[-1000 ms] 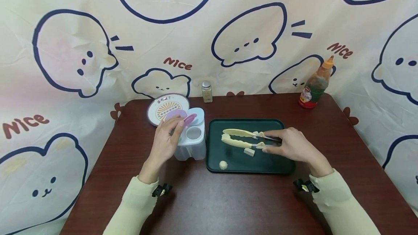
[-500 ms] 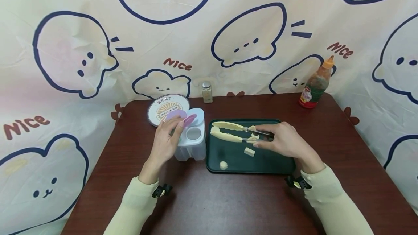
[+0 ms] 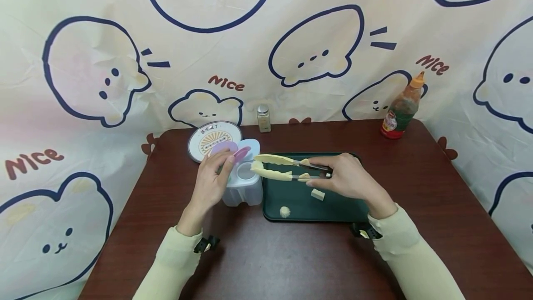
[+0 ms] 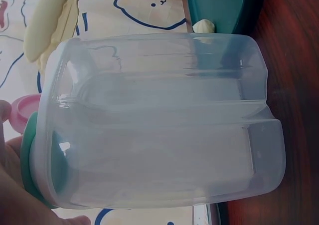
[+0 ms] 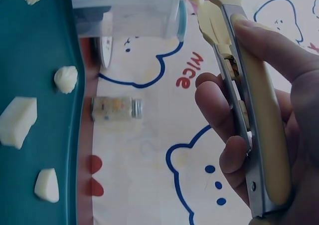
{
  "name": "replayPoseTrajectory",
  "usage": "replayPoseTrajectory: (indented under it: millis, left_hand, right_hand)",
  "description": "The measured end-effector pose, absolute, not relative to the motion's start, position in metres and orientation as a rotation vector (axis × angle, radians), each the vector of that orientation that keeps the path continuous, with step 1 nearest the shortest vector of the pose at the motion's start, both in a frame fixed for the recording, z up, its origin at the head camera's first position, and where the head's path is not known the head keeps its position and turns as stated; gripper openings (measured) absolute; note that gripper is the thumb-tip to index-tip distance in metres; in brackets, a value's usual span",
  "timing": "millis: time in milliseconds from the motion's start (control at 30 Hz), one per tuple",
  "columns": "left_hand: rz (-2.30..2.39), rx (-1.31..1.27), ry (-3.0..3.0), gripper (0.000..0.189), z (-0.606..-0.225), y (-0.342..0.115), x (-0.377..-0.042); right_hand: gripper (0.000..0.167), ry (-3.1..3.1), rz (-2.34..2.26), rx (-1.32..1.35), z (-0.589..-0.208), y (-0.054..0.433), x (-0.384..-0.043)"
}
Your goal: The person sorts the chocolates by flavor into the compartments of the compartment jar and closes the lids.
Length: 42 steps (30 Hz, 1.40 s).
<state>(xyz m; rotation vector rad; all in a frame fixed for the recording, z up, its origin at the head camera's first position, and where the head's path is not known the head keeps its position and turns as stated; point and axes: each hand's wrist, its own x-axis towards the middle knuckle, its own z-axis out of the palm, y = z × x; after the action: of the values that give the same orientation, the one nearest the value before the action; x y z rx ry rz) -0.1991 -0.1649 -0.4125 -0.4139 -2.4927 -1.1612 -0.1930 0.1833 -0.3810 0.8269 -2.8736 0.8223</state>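
While the left hand (image 3: 211, 180) pinches the pink lid (image 3: 241, 153), apparently to bare the hole (image 3: 245, 171) in the box (image 3: 244, 194), the right hand (image 3: 347, 177) grips the tongs (image 3: 275, 159) nearby.

Dark reddish-brown, the counter (image 3: 291, 258) gleams softly at the front! A green tray (image 3: 337, 212) lies flat near the middle, and just left of it stands a clear container (image 3: 243, 194). Back left, there's a round plate (image 3: 194, 147); at the back edge, a small capped shaker (image 3: 263, 118); back right, an upright sauce bottle (image 3: 399, 111)!
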Motion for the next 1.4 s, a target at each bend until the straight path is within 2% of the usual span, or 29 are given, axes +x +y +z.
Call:
replayPoseTrajectory:
  millis: [400,867,1133,1400]
  left_hand:
    - [-1.166,-0.412,-2.494,0.038,-0.414,-0.166,-0.2]
    - [-1.165,-0.419,-2.475,0.035,-0.415,-0.165,-0.2]
    - [-1.172,-0.417,-2.473,0.035,-0.416,-0.165,-0.201]
    - [-1.152,-0.413,-2.489,0.037,-0.416,-0.166,-0.2]
  right_hand:
    - [0.055,-2.895,0.776,0.826,-0.382,0.164,-0.194]
    - [0.057,-2.907,0.791,0.85,-0.382,0.164,-0.195]
    - [0.056,-2.881,0.795,0.854,-0.381,0.174,-0.195]
    - [0.057,-2.937,0.793,0.738,-0.384,0.195,-0.197]
